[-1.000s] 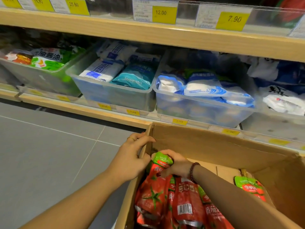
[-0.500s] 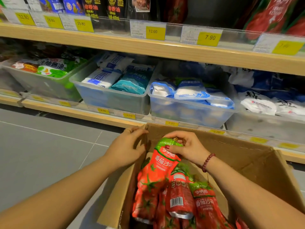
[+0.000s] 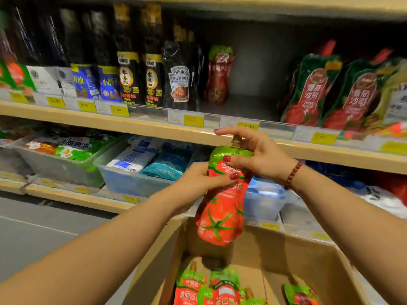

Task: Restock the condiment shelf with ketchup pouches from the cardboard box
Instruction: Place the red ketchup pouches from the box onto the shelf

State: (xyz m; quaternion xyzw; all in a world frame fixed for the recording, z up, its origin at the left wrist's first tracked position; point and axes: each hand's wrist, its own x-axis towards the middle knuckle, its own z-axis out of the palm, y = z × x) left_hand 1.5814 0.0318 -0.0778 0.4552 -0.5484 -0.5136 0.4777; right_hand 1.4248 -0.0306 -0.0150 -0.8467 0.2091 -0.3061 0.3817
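A red and green ketchup pouch with tomato pictures hangs above the open cardboard box. My right hand grips its green top near the spout. My left hand holds its left side, thumb across the front. Several more ketchup pouches lie in the box below. On the condiment shelf one matching pouch stands at the back of a gap, right of a dark Heinz pouch.
Dark sauce bottles fill the shelf's left side and larger red-green ketchup pouches its right. Yellow price tags line the shelf edge. Below, clear plastic bins hold white and blue bags. Grey floor tiles lie to the left.
Both hands have lifted one pouch up out of the box to shelf-edge height. My left hand left the box flap and took hold of the pouch. The view tilted upward.
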